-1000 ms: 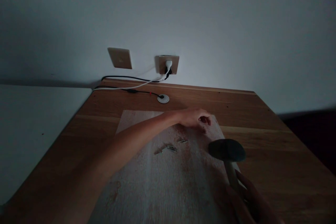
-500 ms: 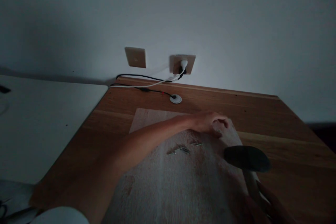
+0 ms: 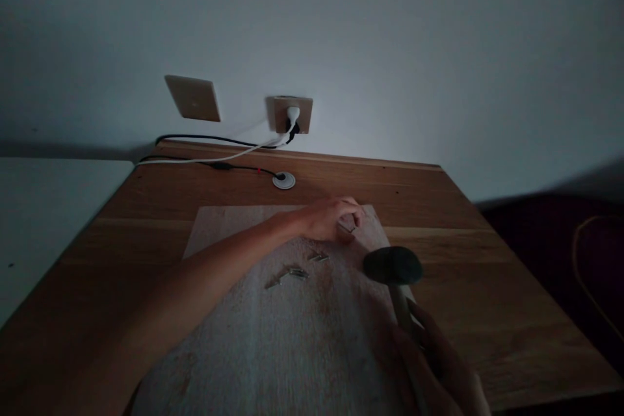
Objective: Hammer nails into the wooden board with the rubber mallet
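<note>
My left hand (image 3: 336,218) reaches across to the far right corner of a pale wooden board (image 3: 292,351). Its thumb and fingers pinch a small thin metal pin (image 3: 347,228), too blurred to tell whether nail or screw. Several similar short metal pins (image 3: 295,272) lie loose on the board below my left forearm. My right hand (image 3: 433,364) is wrapped round the handle of a dark-headed mallet (image 3: 392,265). The mallet's head is near the board's right edge, a short way toward me from my left hand.
The board lies on a brown wooden tabletop (image 3: 439,273) against a wall (image 3: 390,45). Black and white cables (image 3: 219,159) run along the back to a wall socket (image 3: 293,114) and a round grommet (image 3: 284,181). A white surface (image 3: 49,221) adjoins on the left.
The view has swung to the right, so everything sits further left. My right hand and the mallet show more fully now. My left hand keeps its pinch near the board's corner.
</note>
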Demonstrator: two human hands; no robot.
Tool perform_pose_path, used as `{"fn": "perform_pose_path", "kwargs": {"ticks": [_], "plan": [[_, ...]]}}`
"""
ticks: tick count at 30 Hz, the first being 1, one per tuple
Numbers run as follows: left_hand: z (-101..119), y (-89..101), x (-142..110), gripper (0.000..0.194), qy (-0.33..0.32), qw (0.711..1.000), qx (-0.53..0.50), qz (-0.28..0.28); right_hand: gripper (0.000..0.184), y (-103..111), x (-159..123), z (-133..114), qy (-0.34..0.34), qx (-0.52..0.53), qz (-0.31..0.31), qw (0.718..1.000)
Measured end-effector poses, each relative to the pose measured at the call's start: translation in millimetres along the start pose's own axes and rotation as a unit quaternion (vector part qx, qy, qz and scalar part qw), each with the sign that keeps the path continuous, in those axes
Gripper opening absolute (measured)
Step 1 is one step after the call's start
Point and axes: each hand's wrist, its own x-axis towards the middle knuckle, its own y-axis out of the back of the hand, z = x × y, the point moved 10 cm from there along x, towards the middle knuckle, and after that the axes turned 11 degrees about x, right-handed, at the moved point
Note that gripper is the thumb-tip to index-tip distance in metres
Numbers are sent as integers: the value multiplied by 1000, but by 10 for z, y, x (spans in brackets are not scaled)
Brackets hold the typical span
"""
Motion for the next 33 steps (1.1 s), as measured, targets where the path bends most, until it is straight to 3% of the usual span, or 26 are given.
{"fn": "perform_pose_path", "kwargs": {"ticks": [5,10,16,23,29,33], "plan": [[-49,22,-7,18,18,1000,1,-1,64,-40,-30,-139,29,34,-24,999],[-54,26,-13,19,18,1000,17,-9,68,12,80,-61,32,-3,-35,999],[-53,17,-7,22,23,1000,17,-14,60,29,22,-113,47,-1,14,999],[-59,11,-15,16,24,1000,13,-2,57,-30,13,-142,29,21,-7,999],[-73,20,-21,17,24,1000,8,13,58,130,73,-259,44,-4,26,999],[-116,-5,-19,13,33,998,-43,16,65,16,133,-471,39,-20,-28,999]]}}
